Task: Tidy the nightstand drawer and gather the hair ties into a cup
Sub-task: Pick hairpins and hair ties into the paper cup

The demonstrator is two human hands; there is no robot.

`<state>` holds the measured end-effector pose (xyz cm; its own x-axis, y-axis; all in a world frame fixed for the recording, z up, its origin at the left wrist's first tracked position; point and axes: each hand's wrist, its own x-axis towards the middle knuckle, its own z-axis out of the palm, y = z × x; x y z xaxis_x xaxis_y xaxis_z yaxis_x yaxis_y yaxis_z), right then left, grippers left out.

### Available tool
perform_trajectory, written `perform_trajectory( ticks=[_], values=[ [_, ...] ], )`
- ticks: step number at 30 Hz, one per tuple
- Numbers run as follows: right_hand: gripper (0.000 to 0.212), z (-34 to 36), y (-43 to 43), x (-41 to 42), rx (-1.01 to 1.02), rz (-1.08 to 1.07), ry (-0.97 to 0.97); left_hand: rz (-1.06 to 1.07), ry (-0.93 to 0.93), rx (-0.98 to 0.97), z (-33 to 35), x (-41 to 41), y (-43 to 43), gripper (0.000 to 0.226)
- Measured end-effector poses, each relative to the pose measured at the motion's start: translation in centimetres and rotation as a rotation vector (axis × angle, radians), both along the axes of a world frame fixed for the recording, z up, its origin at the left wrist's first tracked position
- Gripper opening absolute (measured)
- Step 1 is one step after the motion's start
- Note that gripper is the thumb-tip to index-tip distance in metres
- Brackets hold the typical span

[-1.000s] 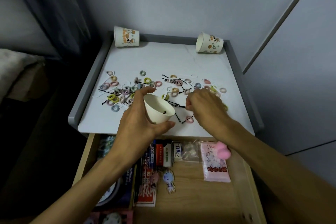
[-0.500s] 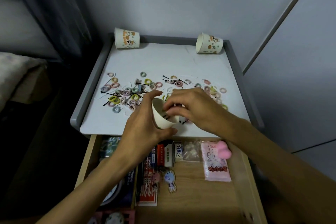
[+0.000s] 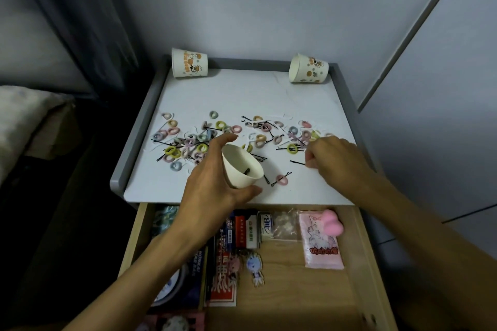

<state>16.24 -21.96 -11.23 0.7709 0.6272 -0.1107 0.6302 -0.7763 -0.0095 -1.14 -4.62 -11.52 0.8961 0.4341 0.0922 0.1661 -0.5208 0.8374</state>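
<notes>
Cup (image 3: 238, 169), tilted, gripped by the left hand (image 3: 211, 187); right hand (image 3: 336, 161) pinches a hairpin (image 3: 297, 162), its end hidden.

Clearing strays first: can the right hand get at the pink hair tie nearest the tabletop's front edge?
Probably yes: the pink hair tie lies uncovered near the right hand, only a hairpin crossing it, though its fingers pinch a second pin.

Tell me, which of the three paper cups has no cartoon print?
The plain white cup gripped by the left hand; the back-left cup and back-right cup both carry cartoon prints and lie on their sides.
</notes>
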Motion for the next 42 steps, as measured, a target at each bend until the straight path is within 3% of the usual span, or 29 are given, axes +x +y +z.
perform_trajectory(
  ticks=[3, 8, 12, 16, 20, 24, 26, 30, 33, 42],
  values=[
    [0.007, -0.6, 0.9, -0.3, 0.072, 0.145, -0.007, 0.028, -0.010, -0.007, 0.0, -0.1, 0.3, 0.086],
    [0.002, -0.9, 1.8, -0.4, 0.189, 0.334, 0.148, 0.042, -0.035, -0.055, 0.4, -0.1, 0.8, 0.085],
    [0.019, -1.3, 1.5, -0.2, 0.185, 0.367, 0.255, 0.054, -0.054, -0.102, 0.6, -0.2, 0.9, 0.084],
    [0.008, -1.4, 1.8, -0.5, 0.198, 0.315, 0.304, 0.060, -0.066, -0.122, 0.7, -0.3, 1.0, 0.084],
    [0.004, -1.6, 2.0, -0.5, 0.174, 0.244, 0.147, 0.080, -0.064, -0.116, 0.6, -0.3, 1.3, 0.083],
    [0.007, -2.1, 1.6, -0.6, 0.163, 0.315, -0.055, 0.107, -0.091, -0.157, 1.0, -0.4, 1.8, 0.079],
    [0.004, -1.9, 2.2, -0.9, 0.241, 0.411, -0.032, 0.126, -0.102, -0.197, 1.2, -0.4, 2.0, 0.078],
    [0.024, -2.3, 3.9, -1.5, 0.237, 0.631, 0.021, 0.132, -0.112, -0.215, 1.4, -0.6, 2.1, 0.078],
    [0.037, -2.7, 4.3, -1.5, 0.259, 0.676, 0.080, 0.123, -0.104, -0.220, 1.6, -0.7, 2.2, 0.082],
    [0.009, -2.9, 4.9, -1.0, 0.336, 0.633, 0.169, 0.130, -0.101, -0.217, 1.8, -0.7, 2.3, 0.089]
  ],
)
